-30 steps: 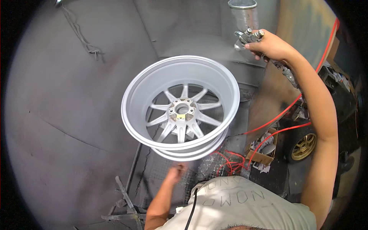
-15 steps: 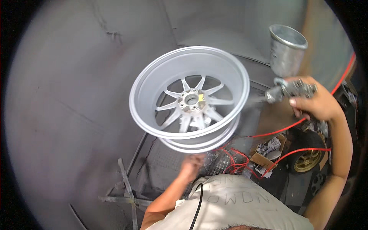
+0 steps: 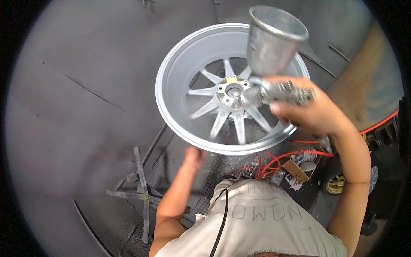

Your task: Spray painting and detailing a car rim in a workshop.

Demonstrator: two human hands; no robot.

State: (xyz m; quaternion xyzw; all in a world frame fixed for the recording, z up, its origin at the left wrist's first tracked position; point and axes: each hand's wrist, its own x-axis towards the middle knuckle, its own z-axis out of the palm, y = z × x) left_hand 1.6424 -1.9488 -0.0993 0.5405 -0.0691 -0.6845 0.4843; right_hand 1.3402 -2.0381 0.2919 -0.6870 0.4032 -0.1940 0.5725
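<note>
A silver alloy wheel rim (image 3: 219, 123) is tilted in front of me, its hollow back facing up and its spokes showing inside. A small yellow patch (image 3: 231, 79) marks its hub. My right hand (image 3: 319, 109) is closed round a metal spray gun (image 3: 284, 92), which is over the right part of the wheel, nozzle toward the hub. The gun's silver cup (image 3: 274, 47) stands on top and covers part of the far rim. My left hand (image 3: 196, 157) is at the wheel's lower left edge; the rim hides its fingers, and whether it grips cannot be told.
Red hose (image 3: 295, 154) runs from the right and coils on the floor. An open cardboard box (image 3: 299, 169) holds crumpled material. Beside it lies a tyre with a gold wheel (image 3: 335, 183). A grey metal stand (image 3: 145, 198) is at lower left. Grey walls (image 3: 85, 111) enclose the left.
The spray gun has moved left, from beside the wheel to over it. The wheel has turned anticlockwise, its yellow patch going from right to top of the hub. My left hand has shifted left and up.
</note>
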